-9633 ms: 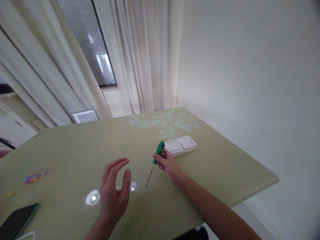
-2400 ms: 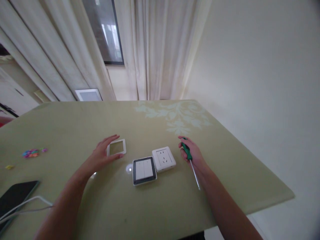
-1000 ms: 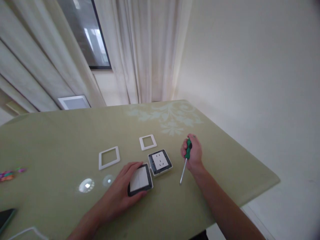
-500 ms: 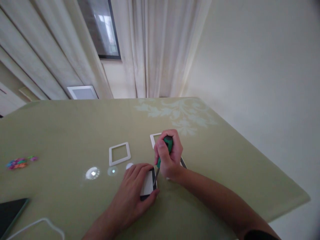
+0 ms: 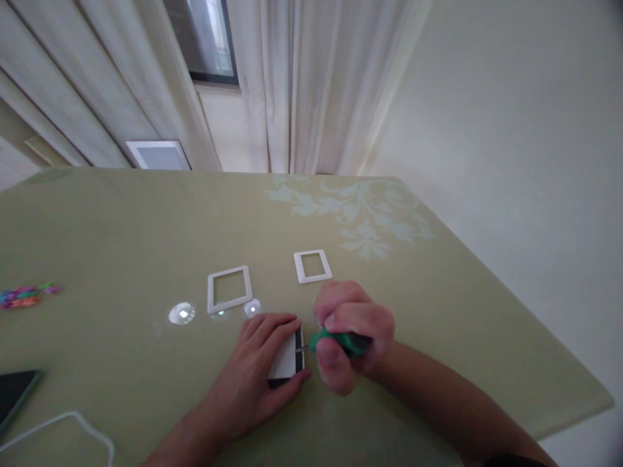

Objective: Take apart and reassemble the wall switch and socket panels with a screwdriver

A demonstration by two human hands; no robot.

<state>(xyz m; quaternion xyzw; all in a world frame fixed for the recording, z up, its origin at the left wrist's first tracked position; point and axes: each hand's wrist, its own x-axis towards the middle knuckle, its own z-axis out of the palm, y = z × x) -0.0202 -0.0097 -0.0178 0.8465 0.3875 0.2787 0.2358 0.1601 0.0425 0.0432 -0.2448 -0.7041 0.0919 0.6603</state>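
My left hand [image 5: 256, 366] is wrapped around a small white switch-like panel with a dark border [image 5: 285, 360], pressing it against the table. Fingers lie across its far side and the thumb runs along the near edge. In my closed right hand [image 5: 374, 318] is a screwdriver [image 5: 318, 338] with a green and black handle, tilted low. Its thin metal shaft points left, and the tip meets the dark right border of the panel. Beyond the hands lie two white square frames, a larger frame [image 5: 210, 295] on the left and a smaller frame [image 5: 314, 279] on the right.
A green cloth-like cover [image 5: 146, 220] spreads over the table. Small colourful pieces [image 5: 22, 297] sit at far left, near a dark flat device [image 5: 17, 392] and a white cable [image 5: 73, 415]. Curtains [image 5: 311, 84] hang behind; a wall [image 5: 525, 162] borders the right.
My right hand has swung right and lower, bringing the screwdriver from steep to nearly flat, its tip still at the panel's border. The smaller frame is now uncovered. The view has tilted slightly downward.
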